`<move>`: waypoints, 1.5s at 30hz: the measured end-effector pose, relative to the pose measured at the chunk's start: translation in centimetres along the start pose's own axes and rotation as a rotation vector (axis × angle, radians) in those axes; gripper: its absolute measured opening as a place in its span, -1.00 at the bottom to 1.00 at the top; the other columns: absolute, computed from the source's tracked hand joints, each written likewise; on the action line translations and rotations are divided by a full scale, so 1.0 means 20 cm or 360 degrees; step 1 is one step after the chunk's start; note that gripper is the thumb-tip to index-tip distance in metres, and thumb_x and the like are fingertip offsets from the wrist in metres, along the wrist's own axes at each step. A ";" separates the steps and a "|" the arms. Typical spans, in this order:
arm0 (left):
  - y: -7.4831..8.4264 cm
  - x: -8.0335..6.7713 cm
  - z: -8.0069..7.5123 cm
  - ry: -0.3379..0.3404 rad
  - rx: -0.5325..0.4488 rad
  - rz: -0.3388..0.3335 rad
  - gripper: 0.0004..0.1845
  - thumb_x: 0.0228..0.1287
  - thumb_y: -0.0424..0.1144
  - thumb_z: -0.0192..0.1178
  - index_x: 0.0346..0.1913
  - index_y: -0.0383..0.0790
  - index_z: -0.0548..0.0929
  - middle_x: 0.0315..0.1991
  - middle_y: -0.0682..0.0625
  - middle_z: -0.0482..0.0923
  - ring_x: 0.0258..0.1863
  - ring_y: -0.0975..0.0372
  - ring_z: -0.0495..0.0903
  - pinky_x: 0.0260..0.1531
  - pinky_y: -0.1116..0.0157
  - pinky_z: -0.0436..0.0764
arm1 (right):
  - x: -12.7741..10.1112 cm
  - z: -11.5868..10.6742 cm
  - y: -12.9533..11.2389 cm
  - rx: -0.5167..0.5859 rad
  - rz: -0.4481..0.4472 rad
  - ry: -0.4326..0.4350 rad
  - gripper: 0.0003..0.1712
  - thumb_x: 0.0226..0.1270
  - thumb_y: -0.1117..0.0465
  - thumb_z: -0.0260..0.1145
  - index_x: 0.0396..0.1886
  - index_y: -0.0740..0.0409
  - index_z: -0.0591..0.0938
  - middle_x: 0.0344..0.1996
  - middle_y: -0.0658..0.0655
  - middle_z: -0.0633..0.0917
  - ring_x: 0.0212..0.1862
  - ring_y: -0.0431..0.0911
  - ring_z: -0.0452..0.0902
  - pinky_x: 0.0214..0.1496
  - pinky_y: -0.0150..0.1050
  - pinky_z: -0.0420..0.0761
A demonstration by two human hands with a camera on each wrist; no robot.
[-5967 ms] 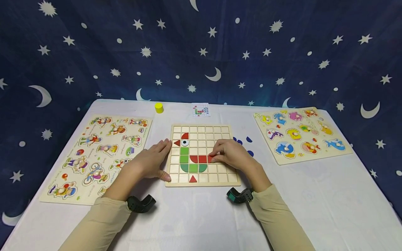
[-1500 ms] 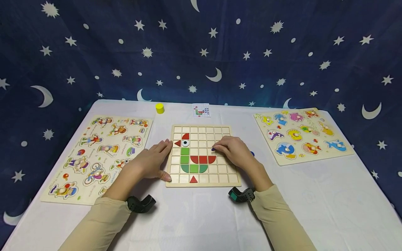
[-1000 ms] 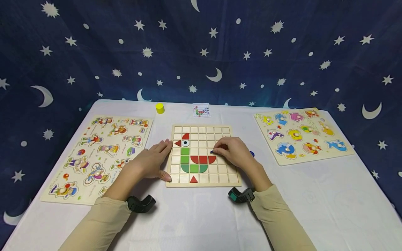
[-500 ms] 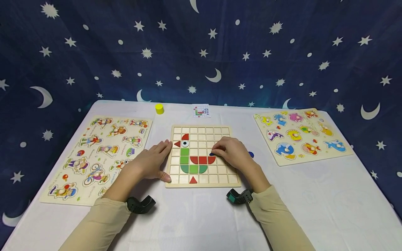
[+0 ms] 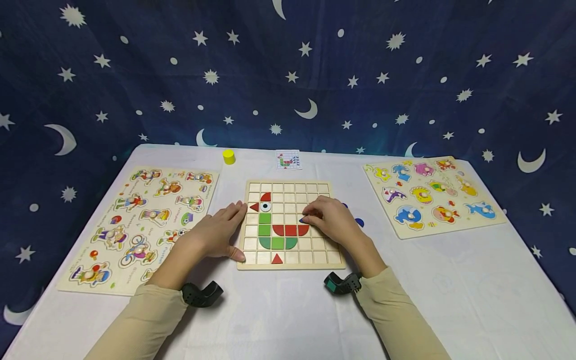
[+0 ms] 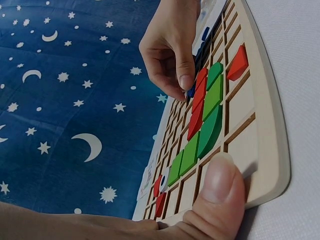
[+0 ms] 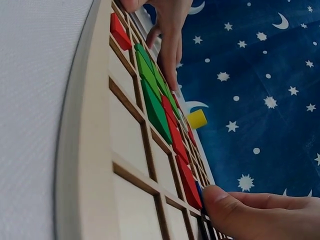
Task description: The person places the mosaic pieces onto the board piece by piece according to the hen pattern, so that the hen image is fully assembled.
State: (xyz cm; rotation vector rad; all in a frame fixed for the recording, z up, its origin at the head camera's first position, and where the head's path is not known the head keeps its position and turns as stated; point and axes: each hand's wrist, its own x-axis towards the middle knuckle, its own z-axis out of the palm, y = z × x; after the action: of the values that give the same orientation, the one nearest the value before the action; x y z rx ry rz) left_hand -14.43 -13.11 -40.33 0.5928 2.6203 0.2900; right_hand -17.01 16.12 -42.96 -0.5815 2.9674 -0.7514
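A wooden grid board (image 5: pixel 290 267) lies in front of me, bearing red and green shapes and a white eye tile (image 5: pixel 265 206) laid out like a bird. My left hand (image 5: pixel 211 234) rests along the board's left edge with fingers extended, its thumb at the near corner. Between thumb and index finger, my right hand (image 5: pixel 332 219) pinches a small blue piece (image 5: pixel 302 220) at a cell just behind the red quarter-round piece (image 5: pixel 303 230). The fingers hide much of the blue piece. In the right wrist view, the thumb (image 7: pixel 216 196) covers its end.
More blue pieces (image 5: pixel 359 222) lie right of the board, partly behind my right hand. A pattern card (image 5: pixel 288 160) and a yellow cylinder (image 5: pixel 228 157) stand at the back. Picture puzzle boards flank the grid, one of people (image 5: pixel 112 280) at left, one of sea animals (image 5: pixel 405 231) at right.
My right hand let go of the red quarter-round piece in the board, then took a blue piece. It has since come slightly nearer and turned the piece at the cell. The left hand stayed put.
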 end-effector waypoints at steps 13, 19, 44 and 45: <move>-0.01 0.00 0.00 0.0001 0.0010 -0.0013 0.33 -0.26 0.29 0.39 0.51 -0.25 -0.08 0.53 -0.20 -0.14 0.50 -0.08 -0.08 0.30 -0.26 0.12 | 0.00 -0.01 0.03 0.0084 -0.0144 -0.0023 -0.89 0.18 0.13 0.40 -0.30 -0.03 0.77 -0.26 -0.01 0.53 -0.11 -0.12 0.39 -0.01 -0.19 0.45; -0.01 0.00 -0.01 -0.0003 0.0011 -0.0015 0.32 -0.24 0.28 0.39 0.51 -0.26 -0.08 0.53 -0.21 -0.14 0.50 -0.08 -0.08 0.30 -0.26 0.12 | 0.01 -0.01 0.03 0.0103 -0.0150 -0.0039 -0.88 0.18 0.13 0.40 -0.28 -0.04 0.77 -0.25 -0.01 0.54 -0.10 -0.12 0.40 0.00 -0.19 0.45; -0.01 0.00 0.00 -0.0015 0.0016 0.0000 0.32 -0.23 0.29 0.38 0.51 -0.24 -0.10 0.53 -0.20 -0.16 0.49 -0.10 -0.07 0.30 -0.25 0.12 | -0.07 -0.22 0.35 0.0047 0.0352 -0.0182 -0.67 0.30 0.21 0.29 0.06 0.12 0.64 -0.11 0.19 0.61 -0.14 0.02 0.44 0.00 -0.05 0.48; -0.01 0.00 0.00 -0.0016 0.0017 0.0000 0.32 -0.23 0.30 0.38 0.51 -0.24 -0.10 0.53 -0.20 -0.16 0.50 -0.10 -0.07 0.30 -0.26 0.11 | -0.07 -0.22 0.35 0.0046 0.0361 -0.0183 -0.67 0.29 0.21 0.29 0.05 0.12 0.64 -0.10 0.19 0.61 -0.13 0.03 0.45 0.02 -0.03 0.48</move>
State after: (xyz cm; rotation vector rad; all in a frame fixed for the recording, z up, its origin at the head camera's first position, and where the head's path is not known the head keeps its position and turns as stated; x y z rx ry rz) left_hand -14.46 -13.25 -40.46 0.5960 2.6140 0.2727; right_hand -18.72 24.41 -42.40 -0.2692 2.8464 -0.7130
